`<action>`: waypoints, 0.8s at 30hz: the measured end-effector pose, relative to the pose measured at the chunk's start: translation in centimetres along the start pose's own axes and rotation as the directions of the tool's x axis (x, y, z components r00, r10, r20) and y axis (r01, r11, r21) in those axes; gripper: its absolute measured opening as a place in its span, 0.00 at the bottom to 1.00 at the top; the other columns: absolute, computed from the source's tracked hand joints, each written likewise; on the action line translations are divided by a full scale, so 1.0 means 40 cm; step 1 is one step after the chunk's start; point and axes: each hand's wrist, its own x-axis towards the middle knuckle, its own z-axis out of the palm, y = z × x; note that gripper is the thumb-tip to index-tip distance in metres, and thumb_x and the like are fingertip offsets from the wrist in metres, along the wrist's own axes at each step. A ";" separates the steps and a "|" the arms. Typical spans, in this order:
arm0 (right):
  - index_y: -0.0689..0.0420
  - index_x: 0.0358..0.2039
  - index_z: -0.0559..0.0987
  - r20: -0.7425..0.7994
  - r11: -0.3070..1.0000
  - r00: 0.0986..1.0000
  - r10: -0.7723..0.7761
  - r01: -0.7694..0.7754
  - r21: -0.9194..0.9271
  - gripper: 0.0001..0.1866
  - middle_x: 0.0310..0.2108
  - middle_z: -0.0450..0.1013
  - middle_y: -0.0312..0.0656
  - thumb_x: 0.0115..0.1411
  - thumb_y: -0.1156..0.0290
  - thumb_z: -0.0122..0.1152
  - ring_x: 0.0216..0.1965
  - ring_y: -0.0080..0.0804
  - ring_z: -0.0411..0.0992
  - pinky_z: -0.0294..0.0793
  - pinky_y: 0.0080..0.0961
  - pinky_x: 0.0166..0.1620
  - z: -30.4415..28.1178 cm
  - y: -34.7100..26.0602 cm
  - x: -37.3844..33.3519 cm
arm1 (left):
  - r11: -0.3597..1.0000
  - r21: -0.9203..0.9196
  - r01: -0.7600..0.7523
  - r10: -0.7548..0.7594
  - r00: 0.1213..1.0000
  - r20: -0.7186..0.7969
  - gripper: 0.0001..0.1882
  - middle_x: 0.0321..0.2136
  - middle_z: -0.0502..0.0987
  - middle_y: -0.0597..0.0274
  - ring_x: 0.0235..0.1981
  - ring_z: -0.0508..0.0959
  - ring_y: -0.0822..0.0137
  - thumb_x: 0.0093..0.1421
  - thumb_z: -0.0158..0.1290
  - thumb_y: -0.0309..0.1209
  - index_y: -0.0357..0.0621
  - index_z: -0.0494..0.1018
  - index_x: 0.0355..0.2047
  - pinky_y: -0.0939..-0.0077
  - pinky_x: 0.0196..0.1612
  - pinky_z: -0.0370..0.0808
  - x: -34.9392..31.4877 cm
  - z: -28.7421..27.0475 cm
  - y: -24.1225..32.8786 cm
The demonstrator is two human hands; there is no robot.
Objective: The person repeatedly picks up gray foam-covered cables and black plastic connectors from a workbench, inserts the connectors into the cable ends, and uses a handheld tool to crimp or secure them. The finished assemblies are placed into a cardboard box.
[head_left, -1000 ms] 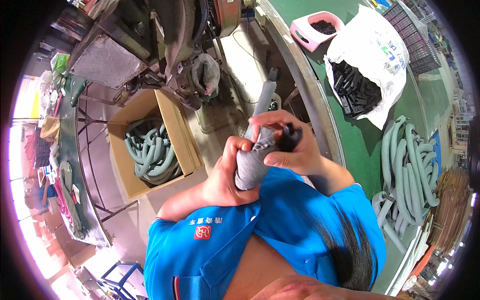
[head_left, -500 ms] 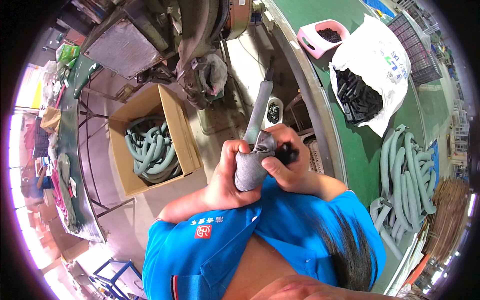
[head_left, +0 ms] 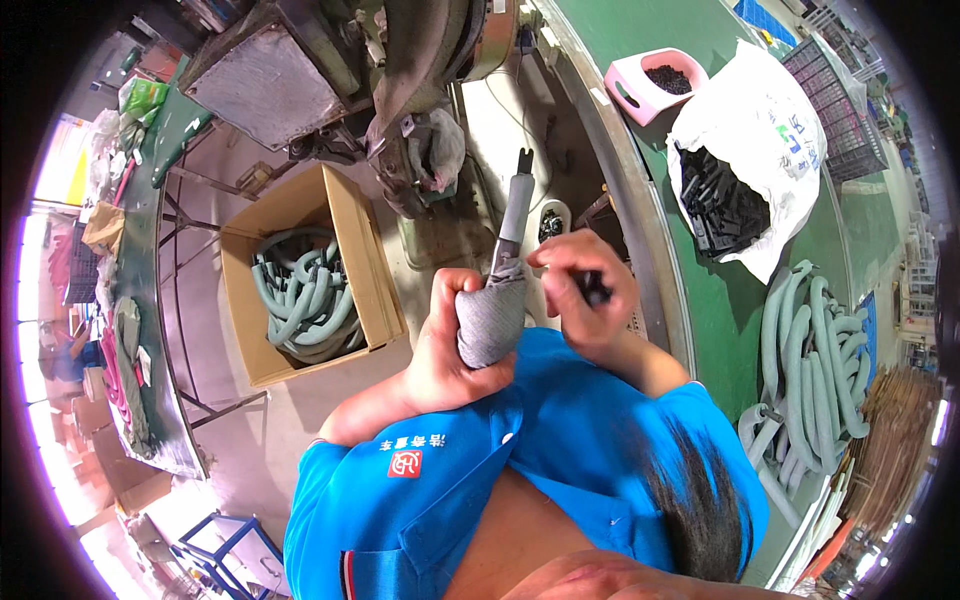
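One left hand [head_left: 437, 338] clamped round grey cloth-like bundle [head_left: 490, 325], mid-view | right hand [head_left: 592, 318] at its 2 o'clock, off the bundle, curled on dark piece [head_left: 597, 288] I can't identify | fork-tipped grey tube [head_left: 517, 205] toward 12 | I judge slack left fingers could let tube twist or slip

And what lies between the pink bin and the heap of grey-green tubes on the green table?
In the head view, a white bag of black parts lies between the pink bin and the tubes.
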 end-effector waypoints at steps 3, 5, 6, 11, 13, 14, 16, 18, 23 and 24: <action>0.61 0.46 0.76 0.249 0.955 0.960 -0.125 0.184 -0.232 0.22 0.43 0.73 0.50 0.51 0.69 0.68 0.40 0.40 0.75 0.76 0.28 0.40 0.002 -0.026 0.011 | 0.991 0.071 -0.117 0.120 0.991 -0.052 0.34 0.35 0.66 0.62 0.31 0.68 0.75 0.45 0.56 0.17 0.50 0.48 0.47 0.79 0.34 0.69 0.007 -0.001 -0.008; 0.60 0.49 0.75 0.284 0.950 0.951 -0.123 0.195 -0.244 0.26 0.45 0.71 0.51 0.51 0.64 0.68 0.41 0.43 0.75 0.76 0.31 0.41 0.005 -0.029 0.007 | 0.972 0.159 -0.175 0.185 0.982 -0.046 0.35 0.36 0.67 0.60 0.33 0.69 0.74 0.45 0.56 0.18 0.49 0.48 0.48 0.78 0.35 0.70 0.010 0.000 -0.007; 0.60 0.49 0.74 0.296 0.945 0.948 -0.117 0.198 -0.260 0.26 0.45 0.71 0.51 0.51 0.63 0.68 0.42 0.43 0.75 0.76 0.31 0.41 0.008 -0.038 0.010 | 0.971 0.135 -0.199 0.209 0.976 -0.062 0.35 0.36 0.67 0.60 0.34 0.69 0.73 0.45 0.56 0.18 0.49 0.48 0.48 0.77 0.36 0.70 0.009 0.007 -0.014; 0.59 0.41 0.74 0.354 0.988 0.933 0.065 -0.009 -0.156 0.26 0.45 0.66 0.50 0.45 0.59 0.73 0.36 0.39 0.70 0.71 0.26 0.37 0.014 -0.034 0.016 | 0.965 0.104 -0.243 0.253 0.962 -0.104 0.36 0.38 0.67 0.57 0.38 0.69 0.70 0.46 0.56 0.18 0.48 0.49 0.52 0.75 0.40 0.70 0.007 0.006 -0.033; 0.59 0.32 0.72 0.366 0.983 0.931 -0.008 0.076 -0.170 0.23 0.40 0.63 0.47 0.43 0.60 0.74 0.36 0.37 0.64 0.66 0.27 0.38 0.027 -0.012 0.023 | 0.973 0.102 -0.208 0.218 0.970 -0.107 0.37 0.39 0.68 0.56 0.39 0.70 0.70 0.46 0.56 0.17 0.48 0.49 0.53 0.75 0.41 0.70 0.004 0.012 -0.017; 0.58 0.29 0.71 0.359 0.984 0.932 0.044 0.021 -0.175 0.22 0.38 0.64 0.47 0.43 0.60 0.73 0.37 0.37 0.63 0.64 0.28 0.40 0.030 -0.013 0.020 | 0.976 0.091 -0.196 0.205 0.973 -0.102 0.37 0.40 0.68 0.55 0.40 0.70 0.70 0.45 0.57 0.18 0.48 0.50 0.52 0.74 0.41 0.70 0.002 0.011 -0.030; 0.57 0.23 0.68 0.373 0.985 0.918 0.136 -0.085 -0.150 0.17 0.35 0.63 0.44 0.44 0.65 0.70 0.35 0.33 0.61 0.62 0.27 0.40 0.031 -0.020 0.027 | 0.980 0.096 -0.175 0.181 0.982 -0.062 0.37 0.40 0.68 0.56 0.40 0.70 0.70 0.45 0.58 0.18 0.48 0.50 0.52 0.75 0.41 0.70 0.001 0.006 -0.024; 0.58 0.25 0.70 0.390 0.979 0.911 0.132 -0.181 0.094 0.15 0.37 0.63 0.44 0.46 0.67 0.69 0.36 0.30 0.62 0.63 0.26 0.38 0.023 0.013 0.025 | 0.975 0.146 -0.166 0.173 0.984 -0.043 0.35 0.40 0.68 0.57 0.39 0.69 0.71 0.45 0.58 0.18 0.48 0.51 0.49 0.76 0.40 0.69 0.001 0.004 -0.011; 0.55 0.20 0.67 0.068 0.497 0.845 0.530 -0.374 0.783 0.16 0.26 0.66 0.42 0.63 0.61 0.44 0.16 0.24 0.61 0.59 0.24 0.19 -0.036 0.037 0.065 | 0.934 0.282 -0.220 0.198 0.975 0.105 0.31 0.34 0.63 0.63 0.32 0.65 0.76 0.42 0.60 0.19 0.48 0.52 0.40 0.80 0.35 0.65 -0.012 -0.017 0.003; 0.55 0.19 0.66 0.111 0.454 0.863 0.494 -0.364 0.813 0.19 0.25 0.66 0.40 0.62 0.58 0.43 0.20 0.27 0.63 0.62 0.26 0.23 -0.063 0.049 0.092 | 0.928 0.302 -0.219 0.183 0.973 0.143 0.30 0.33 0.62 0.64 0.31 0.64 0.76 0.42 0.60 0.19 0.48 0.53 0.39 0.80 0.34 0.65 -0.009 -0.017 0.011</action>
